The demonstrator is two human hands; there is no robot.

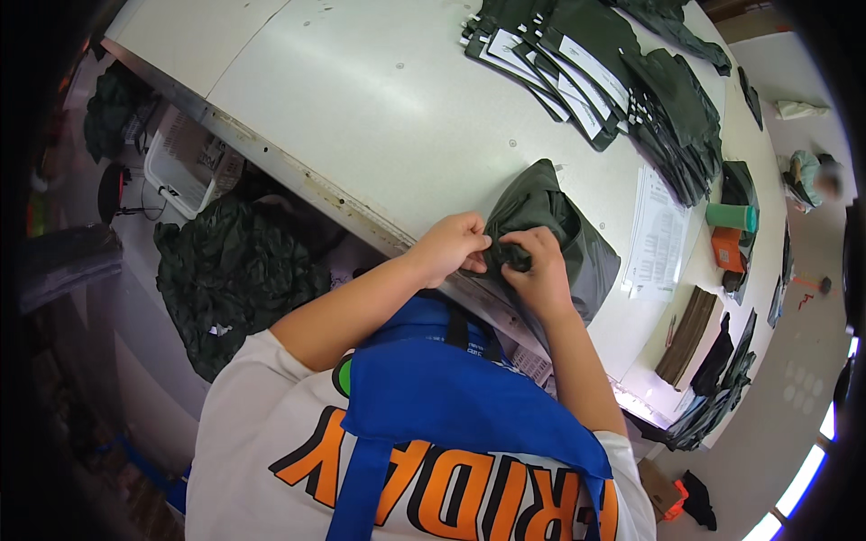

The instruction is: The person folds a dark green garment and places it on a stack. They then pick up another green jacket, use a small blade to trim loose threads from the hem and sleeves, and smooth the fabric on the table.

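Note:
A dark green garment (591, 270) of thin, slightly shiny cloth lies bunched over the near edge of the white table. My left hand (454, 248) pinches its cloth at the left side with thumb and fingertips. Close beside it, my right hand (539, 266) is closed on a gathered fold of the same garment, fingers curled inward. Only a small gap separates the two hands. Which part of the garment they grip is hidden by the folds and fingers.
Stacked dark green garment pieces with white labels (591, 72) lie at the table's far side. A printed sheet (660, 234), a green cylinder (732, 216) and an orange box (727, 250) are to the right. Below the table's left edge are heaped dark cloth (239, 275) and a white basket (171, 162).

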